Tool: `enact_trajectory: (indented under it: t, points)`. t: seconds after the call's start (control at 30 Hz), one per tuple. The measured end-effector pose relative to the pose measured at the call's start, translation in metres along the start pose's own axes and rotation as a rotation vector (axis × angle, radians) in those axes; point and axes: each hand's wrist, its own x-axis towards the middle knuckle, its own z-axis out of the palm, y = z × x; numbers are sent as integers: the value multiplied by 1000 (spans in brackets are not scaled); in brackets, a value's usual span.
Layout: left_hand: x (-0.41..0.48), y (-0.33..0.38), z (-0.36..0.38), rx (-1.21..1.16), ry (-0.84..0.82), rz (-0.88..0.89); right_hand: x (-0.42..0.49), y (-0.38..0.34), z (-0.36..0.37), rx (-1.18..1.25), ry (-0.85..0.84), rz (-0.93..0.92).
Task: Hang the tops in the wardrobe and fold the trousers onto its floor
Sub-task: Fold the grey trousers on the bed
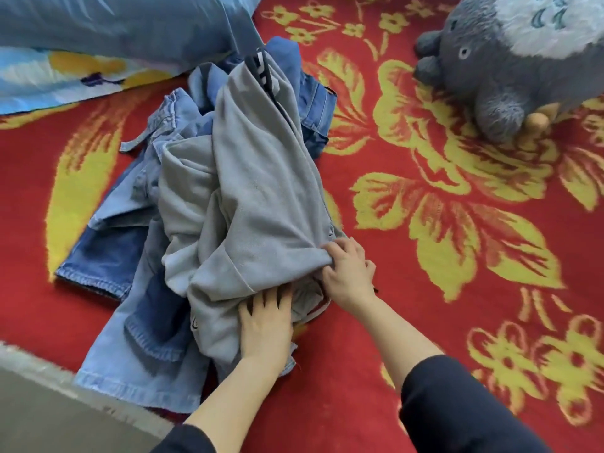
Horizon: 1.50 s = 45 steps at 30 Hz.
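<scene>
A grey garment [255, 191] lies crumpled on top of a heap of blue denim clothes [137, 335] on the red and yellow bedspread [457, 256]. My left hand [266, 325] rests on the near end of the grey garment, its fingertips tucked under a fold. My right hand [348, 269] grips the grey cloth's edge just beside it, fingers curled into the fabric. A black strip with white marks [261, 73] shows at the heap's far end. The wardrobe is out of view.
A grey plush toy [496, 67] sits at the far right. A blue pillow [124, 24] and a patterned sheet [65, 76] lie at the far left. The bed's edge [49, 377] runs along the near left corner.
</scene>
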Motion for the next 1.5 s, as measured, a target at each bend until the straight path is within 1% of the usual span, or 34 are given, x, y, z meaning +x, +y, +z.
enact_trajectory:
  t: [0.07, 0.1, 0.17, 0.23, 0.3, 0.33, 0.4, 0.47, 0.5, 0.53, 0.6, 0.67, 0.7, 0.73, 0.8, 0.87, 0.93, 1.0, 1.07, 1.13, 1.3, 1.4, 1.5]
  points:
    - [1, -2, -5, -70, -31, -5, 4, 2, -21, 266, 63, 34]
    - [0, -2, -11, -165, -50, -13, 5, 4, -35, 339, 112, 56]
    - [-8, 1, -27, -415, -31, -3, 4, 14, -64, 388, 214, 115]
    - [-22, 13, -48, -565, 22, 90, -2, 30, -95, 416, 329, 201]
    - [-37, 34, -71, -707, 75, 242, -14, 49, -130, 460, 448, 288]
    - [-43, 47, -82, -790, 98, 291, -22, 61, -150, 457, 504, 319]
    - [-49, 77, -103, -935, 93, 298, -46, 89, -191, 377, 593, 353]
    - [-55, 111, -121, -1044, -22, 267, -79, 122, -229, 219, 649, 345]
    - [-59, 129, -125, -1072, -105, 265, -100, 138, -244, 101, 653, 310]
    - [-65, 147, -128, -1073, -196, 280, -123, 156, -256, -56, 629, 266]
    - [-88, 183, -127, -1028, -394, 363, -172, 194, -266, -437, 497, 220]
    - [-120, 217, -114, -991, -581, 455, -223, 233, -261, -733, 318, 280]
    - [-137, 230, -103, -965, -671, 483, -246, 250, -252, -811, 234, 339]
    - [-154, 242, -90, -928, -759, 510, -267, 266, -241, -855, 164, 393]
    - [-183, 255, -58, -817, -902, 561, -300, 293, -215, -869, 47, 462]
    - [-204, 252, -22, -650, -959, 589, -322, 309, -189, -825, -64, 494]
    - [-216, 239, 5, -545, -995, 555, -334, 317, -168, -760, -142, 526]
    - [-218, 225, 21, -489, -964, 473, -337, 319, -154, -676, -170, 561]
    - [-209, 212, 27, -443, -850, 368, -331, 315, -145, -559, -162, 563]
    - [-192, 202, 26, -455, -735, 257, -317, 306, -139, -469, -161, 537]
    - [-136, 183, 7, -595, -461, 41, -261, 273, -130, -308, -154, 456]
    - [-90, 168, -11, -690, -295, -61, -213, 251, -128, -252, -144, 407]
    - [-36, 156, -26, -824, -149, -209, -156, 232, -127, -218, -107, 353]
